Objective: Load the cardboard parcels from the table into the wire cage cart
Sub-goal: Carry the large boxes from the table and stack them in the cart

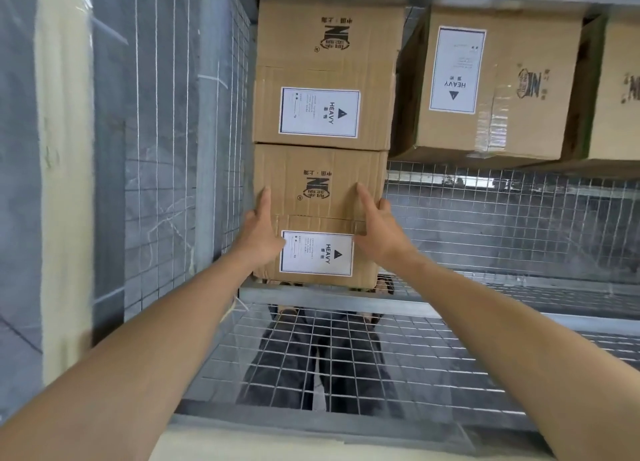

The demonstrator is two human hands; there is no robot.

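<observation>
We grip a brown cardboard parcel [322,190] with a white "HEAVY" label [317,252] between both hands: our left hand [258,232] clasps its left edge and our right hand [377,235] its right edge, thumbs flat on top, fingers hidden down the sides. It is in the near left corner of the grey wire cage cart [485,218], touching a matching labelled parcel [325,79] behind it.

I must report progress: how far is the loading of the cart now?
Done: three parcels already sit in the wire cage cart. In hand: left hand and right hand hold a fourth parcel inside. Left: the table is unseen, so unknown.
</observation>
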